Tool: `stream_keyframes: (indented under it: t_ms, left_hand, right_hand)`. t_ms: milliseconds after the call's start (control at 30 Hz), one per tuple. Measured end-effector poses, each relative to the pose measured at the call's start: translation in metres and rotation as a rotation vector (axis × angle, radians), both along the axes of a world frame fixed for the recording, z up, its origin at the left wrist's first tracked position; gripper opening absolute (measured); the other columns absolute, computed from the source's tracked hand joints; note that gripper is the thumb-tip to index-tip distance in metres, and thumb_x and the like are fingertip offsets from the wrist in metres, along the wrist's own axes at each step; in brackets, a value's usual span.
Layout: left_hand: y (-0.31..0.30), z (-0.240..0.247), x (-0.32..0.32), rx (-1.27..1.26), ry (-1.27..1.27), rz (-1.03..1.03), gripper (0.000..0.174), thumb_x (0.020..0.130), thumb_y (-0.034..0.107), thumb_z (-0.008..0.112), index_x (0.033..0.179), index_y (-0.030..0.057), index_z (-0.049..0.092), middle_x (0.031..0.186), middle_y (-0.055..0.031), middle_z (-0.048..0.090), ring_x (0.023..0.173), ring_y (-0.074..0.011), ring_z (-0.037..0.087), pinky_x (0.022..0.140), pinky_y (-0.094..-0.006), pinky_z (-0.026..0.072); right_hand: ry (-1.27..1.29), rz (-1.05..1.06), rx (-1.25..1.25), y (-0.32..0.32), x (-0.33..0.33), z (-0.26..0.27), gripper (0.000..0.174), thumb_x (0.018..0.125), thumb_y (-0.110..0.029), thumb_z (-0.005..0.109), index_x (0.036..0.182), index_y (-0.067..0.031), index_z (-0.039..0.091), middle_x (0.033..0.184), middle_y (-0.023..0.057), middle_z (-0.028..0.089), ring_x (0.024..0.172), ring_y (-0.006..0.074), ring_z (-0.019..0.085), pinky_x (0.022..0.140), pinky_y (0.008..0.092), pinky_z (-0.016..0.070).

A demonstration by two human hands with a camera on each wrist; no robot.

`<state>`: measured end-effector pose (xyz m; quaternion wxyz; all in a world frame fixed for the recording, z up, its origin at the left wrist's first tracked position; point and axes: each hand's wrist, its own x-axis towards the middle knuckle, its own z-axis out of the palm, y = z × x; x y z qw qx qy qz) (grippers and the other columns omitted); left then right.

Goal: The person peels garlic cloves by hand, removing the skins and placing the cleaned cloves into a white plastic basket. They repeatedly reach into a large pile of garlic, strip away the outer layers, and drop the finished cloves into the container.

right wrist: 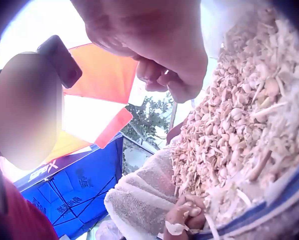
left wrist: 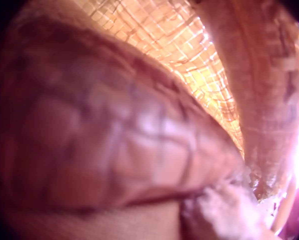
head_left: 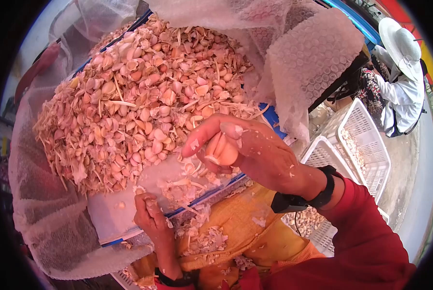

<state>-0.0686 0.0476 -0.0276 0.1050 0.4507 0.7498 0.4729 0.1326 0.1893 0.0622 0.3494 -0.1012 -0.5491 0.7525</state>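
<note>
My right hand (head_left: pixel 264 154) grips a garlic bulb (head_left: pixel 222 151) whose pinkish cloves show, above the front edge of the heap. Flakes of skin cling to its fingers. My left hand (head_left: pixel 154 217) is lower and to the left, over a bare strip of the work surface, its fingers curled. In the left wrist view a pale flaky piece (left wrist: pixel 227 212) lies at the meeting fingertips, and the thumb hides much of it. Before both hands rises a large heap of garlic cloves (head_left: pixel 144 101) mixed with dry stalks and skins.
Bubble wrap (head_left: pixel 318 53) drapes the far right side; pale sheeting (head_left: pixel 42 203) hangs at the left. White plastic crates (head_left: pixel 371 130) holding cloves stand to the right, near a seated person in a white hat (head_left: pixel 402 48). Skins (head_left: pixel 206 241) litter the orange cloth over my lap.
</note>
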Motion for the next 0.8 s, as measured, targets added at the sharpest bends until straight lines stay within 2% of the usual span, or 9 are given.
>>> stream_keyframes:
  t_ms: [67,133,233,267,367,500,600,733,800]
  left_hand:
    - [0.0,0.004,0.003,0.005,0.001,-0.007,0.019,0.089,0.017,0.041,0.083,0.0032,0.052,0.054,-0.0038,0.034,0.048,-0.0121,0.034,0.046,-0.0299,0.0235]
    - [0.004,0.012,0.002,0.006,0.005,-0.011,0.017,0.088,0.016,0.042,0.084,0.0034,0.052,0.053,-0.0041,0.034,0.048,-0.0128,0.035,0.046,-0.0302,0.0242]
    - [-0.002,-0.007,-0.009,0.03,0.107,-0.038,0.015,0.085,0.015,0.044,0.084,0.0043,0.054,0.052,-0.0072,0.037,0.044,-0.0181,0.04,0.045,-0.0316,0.0285]
    - [-0.003,-0.003,-0.007,0.017,0.108,-0.035,0.014,0.084,0.014,0.044,0.084,0.0046,0.054,0.053,-0.0084,0.039,0.044,-0.0202,0.042,0.045,-0.0322,0.0307]
    - [-0.002,0.001,-0.006,-0.032,0.128,-0.029,0.012,0.082,0.011,0.046,0.087,0.0063,0.055,0.055,-0.0113,0.044,0.047,-0.0274,0.048,0.047,-0.0354,0.0367]
    - [-0.023,0.014,-0.023,-0.033,0.161,0.002,0.008,0.081,0.01,0.049,0.088,0.0065,0.051,0.059,-0.0164,0.051,0.056,-0.038,0.054,0.052,-0.043,0.0419]
    - [-0.005,0.002,-0.01,-0.009,0.24,-0.078,0.009,0.08,0.009,0.051,0.086,0.0042,0.045,0.061,-0.0186,0.052,0.06,-0.0397,0.055,0.054,-0.0473,0.0416]
    - [-0.008,0.002,-0.009,0.049,0.26,-0.069,0.012,0.078,0.01,0.05,0.086,0.003,0.045,0.064,-0.0197,0.054,0.064,-0.0404,0.057,0.056,-0.0493,0.0425]
    - [-0.011,0.005,-0.009,0.067,0.271,-0.079,0.013,0.078,0.011,0.051,0.086,0.0024,0.046,0.065,-0.02,0.056,0.065,-0.0406,0.058,0.057,-0.0498,0.0432]
  right_hand:
    - [0.035,0.05,0.071,-0.022,-0.001,0.026,0.047,0.096,-0.038,0.039,0.106,0.0039,0.058,0.095,0.0113,0.058,0.074,0.0157,0.048,0.065,0.0275,0.0381]
    - [0.303,0.028,0.3,-0.051,-0.01,0.041,0.037,0.094,-0.026,0.043,0.102,0.0058,0.06,0.083,0.0115,0.055,0.067,0.0188,0.051,0.06,0.0308,0.0408]
    - [0.716,-0.168,0.259,-0.096,-0.039,0.053,0.017,0.089,-0.003,0.054,0.099,0.0071,0.064,0.072,0.0106,0.052,0.06,0.0225,0.05,0.055,0.0354,0.0431]
    - [0.703,-0.157,0.214,-0.101,-0.038,0.059,0.018,0.09,-0.005,0.054,0.099,0.0072,0.065,0.072,0.0101,0.052,0.062,0.0228,0.05,0.058,0.0367,0.0435]
    - [0.645,-0.013,0.532,-0.083,-0.044,0.062,0.025,0.093,-0.012,0.051,0.094,0.0079,0.066,0.072,0.0084,0.054,0.061,0.0206,0.054,0.054,0.0326,0.0441]
    - [0.636,0.715,-0.04,-0.13,-0.052,0.098,0.025,0.094,-0.016,0.049,0.101,0.0034,0.063,0.075,0.0095,0.057,0.058,0.0203,0.059,0.046,0.0277,0.0432]
    - [0.836,0.946,0.049,-0.174,-0.088,0.115,0.027,0.095,-0.022,0.047,0.103,0.0004,0.061,0.081,0.0099,0.059,0.063,0.0235,0.06,0.05,0.0297,0.0452]
    - [0.811,1.331,0.012,-0.23,-0.094,0.143,0.026,0.094,-0.025,0.049,0.102,-0.0028,0.059,0.088,0.0095,0.06,0.071,0.0246,0.062,0.055,0.0311,0.0459]
    - [0.787,1.414,0.049,-0.253,-0.094,0.156,0.025,0.092,-0.026,0.051,0.101,-0.0041,0.058,0.089,0.0089,0.06,0.073,0.0239,0.062,0.055,0.031,0.0457]
